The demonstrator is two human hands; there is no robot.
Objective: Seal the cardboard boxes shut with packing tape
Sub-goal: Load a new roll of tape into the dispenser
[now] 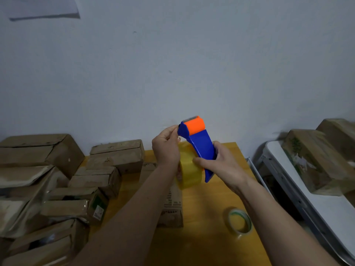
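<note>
I hold a blue tape dispenser (201, 146) with an orange roller and a toothed blade at its top, raised above the wooden table (207, 244). A yellowish roll of packing tape (189, 174) sits in it. My right hand (221, 164) grips the dispenser's blue body and the roll. My left hand (166, 146) pinches at the dispenser's upper left edge, beside the roller, fingers curled. Below my left forearm a cardboard box (171, 210) lies on the table, partly hidden by the arm.
Several cardboard boxes (117, 156) are piled along the table's left side and back. A smaller, nearly used roll of clear tape (239, 220) lies on the table at the right. A white folding table (315, 204) at the far right carries more boxes (317, 162).
</note>
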